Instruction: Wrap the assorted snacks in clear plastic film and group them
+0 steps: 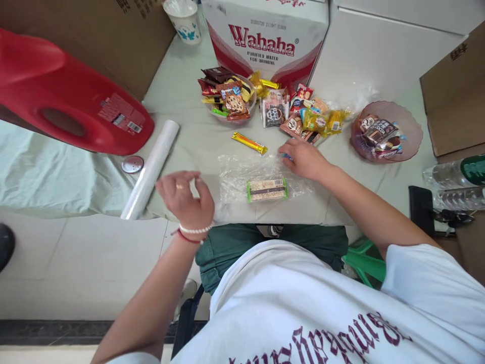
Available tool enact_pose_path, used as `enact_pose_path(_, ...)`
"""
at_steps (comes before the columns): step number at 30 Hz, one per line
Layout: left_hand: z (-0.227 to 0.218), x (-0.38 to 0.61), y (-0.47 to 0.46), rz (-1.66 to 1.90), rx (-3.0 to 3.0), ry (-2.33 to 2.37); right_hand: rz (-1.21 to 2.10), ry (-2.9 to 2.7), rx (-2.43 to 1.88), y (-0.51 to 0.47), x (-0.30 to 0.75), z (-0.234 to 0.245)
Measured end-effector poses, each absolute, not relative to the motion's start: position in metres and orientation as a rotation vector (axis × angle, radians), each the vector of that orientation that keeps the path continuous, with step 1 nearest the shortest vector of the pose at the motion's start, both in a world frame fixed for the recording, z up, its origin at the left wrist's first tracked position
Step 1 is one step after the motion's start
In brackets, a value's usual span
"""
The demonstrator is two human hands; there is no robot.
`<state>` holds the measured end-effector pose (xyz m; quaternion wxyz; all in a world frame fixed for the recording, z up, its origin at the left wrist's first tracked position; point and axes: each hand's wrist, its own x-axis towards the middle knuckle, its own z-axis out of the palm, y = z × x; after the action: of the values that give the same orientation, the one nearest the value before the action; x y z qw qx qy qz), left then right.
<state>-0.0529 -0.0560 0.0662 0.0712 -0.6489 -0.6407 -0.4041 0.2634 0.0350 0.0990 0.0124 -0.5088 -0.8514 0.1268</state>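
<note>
A sheet of clear plastic film (231, 177) lies crinkled on the table in front of me. On it is a snack bar (267, 190) in a wrapper with green ends and a dark middle band. My left hand (186, 198) is over the film's left side, thumb and index finger nearly meeting; what they pinch, if anything, I cannot make out. At the film's upper right edge, my right hand (305, 157) has its fingers bent down and closed on the film. A yellow stick-shaped snack (249, 143) lies just beyond the film.
Behind are a bowl of wrapped snacks (242, 119), loose snack packets (275, 112) and a pink bowl (411, 132). A Wahaha carton (265, 43) stands at the back. Leftward are a white plastic roll (151, 169), a round lid (132, 164) and a red jug (71, 106). Plastic bottles (447, 177) stand right.
</note>
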Motion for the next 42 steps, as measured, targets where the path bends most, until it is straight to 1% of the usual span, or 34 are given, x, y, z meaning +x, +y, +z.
enact_pose_path(2,0.07,-0.032,-0.087,-1.228,-2.168,-1.609,0.474,-2.727,-1.498,0.047,0.244,0.091)
enact_pose_path(4,0.067,-0.006,-0.107,-1.08,-2.507,-1.366,0.504,-2.777,-1.484,0.056,0.226,0.081)
enact_pose_path(5,0.063,0.005,-0.111,-0.964,-2.619,-1.352,0.498,-2.792,-1.496,0.059,0.219,0.076)
enact_pose_path(7,0.055,0.022,-0.107,-0.742,-2.736,-1.49,0.476,-2.807,-1.546,0.062,0.21,0.069)
enact_pose_path(9,0.048,0.029,-0.093,-0.646,-2.711,-1.735,0.501,-2.789,-1.603,0.065,0.207,0.067)
enact_pose_path(12,0.041,0.022,-0.067,-0.735,-2.554,-2.041,0.738,-2.688,-1.574,0.068,0.209,0.066)
enact_pose_path(16,0.03,0.005,-0.038,-0.85,-2.413,-2.288,1.102,-2.427,-1.438,0.076,0.218,0.059)
enact_pose_path(21,0.017,-0.001,-0.013,-1.041,-2.336,-2.452,1.229,-2.326,-1.314,0.081,0.224,0.061)
enact_pose_path(24,0.02,0.0,-0.005,-0.939,-2.32,-2.619,1.166,-2.434,-1.245,0.067,0.22,0.08)
enact_pose_path(26,0.025,-0.002,0.0,-0.788,-2.382,-2.699,1.023,-2.593,-1.226,0.048,0.214,0.095)
enact_pose_path(28,0.03,-0.006,0.005,-0.746,-2.484,-2.738,0.851,-2.818,-1.255,0.023,0.208,0.105)
enact_pose_path(29,0.032,-0.01,0.007,-0.794,-2.528,-2.763,0.766,-2.94,-1.271,0.01,0.205,0.108)
enact_pose_path(31,0.037,-0.019,0.011,-1.029,-2.595,-2.858,0.617,-3.135,-1.279,-0.013,0.202,0.108)
enact_pose_path(33,0.042,-0.028,0.014,-1.283,-2.637,-2.956,0.511,-3.217,-1.275,-0.029,0.2,0.105)
enact_pose_path(35,0.05,-0.035,0.012,-1.458,-2.614,-3.003,0.449,-3.206,-1.306,-0.038,0.199,0.099)
enact_pose_path(39,0.065,-0.022,-0.007,-1.59,-2.538,-2.938,0.449,-3.067,-1.343,-0.045,0.198,0.086)
enact_pose_path(42,0.067,0.01,-0.032,-1.473,-2.697,-2.683,0.49,-2.924,-1.333,-0.053,0.203,0.079)
